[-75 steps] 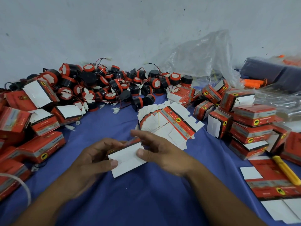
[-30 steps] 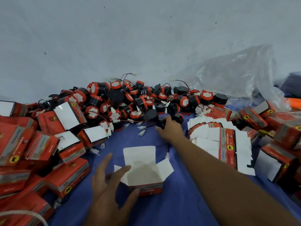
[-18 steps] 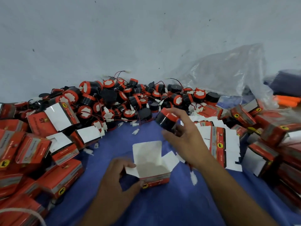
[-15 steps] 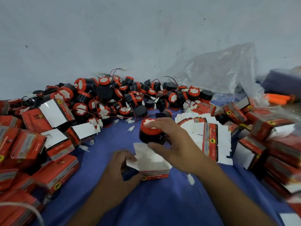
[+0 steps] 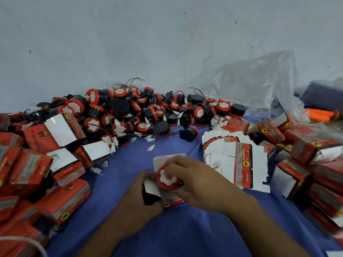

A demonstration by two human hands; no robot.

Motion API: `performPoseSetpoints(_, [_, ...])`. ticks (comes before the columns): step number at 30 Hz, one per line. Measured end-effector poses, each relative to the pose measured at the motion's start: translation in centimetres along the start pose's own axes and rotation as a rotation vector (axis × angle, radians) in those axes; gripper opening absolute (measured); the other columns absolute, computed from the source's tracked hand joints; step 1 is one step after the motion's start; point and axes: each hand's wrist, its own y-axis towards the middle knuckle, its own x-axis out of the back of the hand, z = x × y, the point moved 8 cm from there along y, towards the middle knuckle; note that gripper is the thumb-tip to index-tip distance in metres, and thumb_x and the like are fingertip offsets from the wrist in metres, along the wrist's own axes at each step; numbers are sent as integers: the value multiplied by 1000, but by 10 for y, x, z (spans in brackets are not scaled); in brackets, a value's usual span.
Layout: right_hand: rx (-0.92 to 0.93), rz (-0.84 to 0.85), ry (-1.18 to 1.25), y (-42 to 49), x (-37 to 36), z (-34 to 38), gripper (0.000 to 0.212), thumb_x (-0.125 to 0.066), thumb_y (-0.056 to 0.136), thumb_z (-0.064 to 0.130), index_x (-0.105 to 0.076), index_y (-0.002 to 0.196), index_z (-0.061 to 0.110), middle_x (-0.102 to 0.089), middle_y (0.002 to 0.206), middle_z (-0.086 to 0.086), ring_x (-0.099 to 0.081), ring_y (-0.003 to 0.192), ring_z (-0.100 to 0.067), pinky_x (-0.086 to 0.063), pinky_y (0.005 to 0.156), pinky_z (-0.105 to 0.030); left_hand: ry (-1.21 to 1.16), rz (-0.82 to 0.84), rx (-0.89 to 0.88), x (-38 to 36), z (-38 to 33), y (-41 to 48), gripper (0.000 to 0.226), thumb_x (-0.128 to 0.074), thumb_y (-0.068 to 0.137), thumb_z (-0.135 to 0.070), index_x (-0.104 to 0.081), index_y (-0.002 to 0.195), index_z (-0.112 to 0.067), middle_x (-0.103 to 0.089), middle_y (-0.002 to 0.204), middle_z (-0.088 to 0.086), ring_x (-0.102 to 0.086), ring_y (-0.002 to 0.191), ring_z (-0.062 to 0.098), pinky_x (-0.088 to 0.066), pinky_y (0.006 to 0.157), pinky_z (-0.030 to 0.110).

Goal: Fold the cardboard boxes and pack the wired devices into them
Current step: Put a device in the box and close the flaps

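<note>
1. Standing here, I am seeing the right hand (image 5: 196, 180) working just below the middle of the frame, its grip curled round one wired device (image 5: 166, 178), thumb and fingers pinching the round black-and-red body.
2. The left hand (image 5: 137, 203) is sitting at the lower left of that device, its grip grasping the near left side of the open box (image 5: 175, 201) and steadying it on the blue cloth (image 5: 185, 229).
3. The device is hanging directly over the box's mouth, seemingly partly sunk in. Its white-patched red face is tilting up toward the viewer, so the drum's axis is running roughly down into the opening. I cannot make out where its wire is lying.
4. The box's back flap is standing up white behind the device, and a side flap is spreading out by the left thumb.
5. To my eye the right hand is the nearer one for pressing the drum home, with the left bracing.
6. The loose device pile (image 5: 141, 110) is lying across the upper middle, and the flat blanks (image 5: 235, 160) are lying to the right.
</note>
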Motion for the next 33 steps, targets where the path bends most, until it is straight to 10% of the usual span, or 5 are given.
performPoseSetpoints(11, [-102,203,69,-2,-18,-19,34,-57,100,24,-65,133,26,-60,123,-7,-53,112,-19,-42,93,-34,38,65,-145,-7,-19,-3,64,-77,77,-14,-54,122,-53,-63,122,-21,-59,113,0,-46,89,9])
performPoseSetpoints(17, [-97,281,-132,-6,-19,-19,32,-48,104,38,-64,132,35,-53,123,-1,-38,116,-22,-31,103,-40,108,-18,-115,-3,-20,-4,34,-79,76,-45,-68,106,-35,-69,108,-15,-64,102,5,-48,82,14])
performPoseSetpoints(24, [-526,372,-16,-51,23,-105,23,-55,102,32,-64,123,30,-65,121,8,-58,110,-14,-46,91,-27,166,-68,-138,-2,-19,-4,29,-75,74,-42,-68,101,-33,-66,107,-17,-64,101,5,-47,82,13])
performPoseSetpoints(28, [-527,134,179,-46,51,-102,11,-64,96,34,-71,90,29,-69,76,10,-64,66,-5,-49,57,-18,174,-88,-153,-2,-23,-5,32,-66,72,-51,-65,98,-32,-65,105,-20,-62,98,3,-45,78,8])
performPoseSetpoints(33, [-271,-87,497,-13,49,-43,9,-70,94,23,-76,87,24,-73,77,4,-67,68,-9,-55,64,-26,218,-64,-185,-5,-24,-6,34,-62,74,-47,-64,101,-27,-61,106,-19,-59,99,0,-41,79,5])
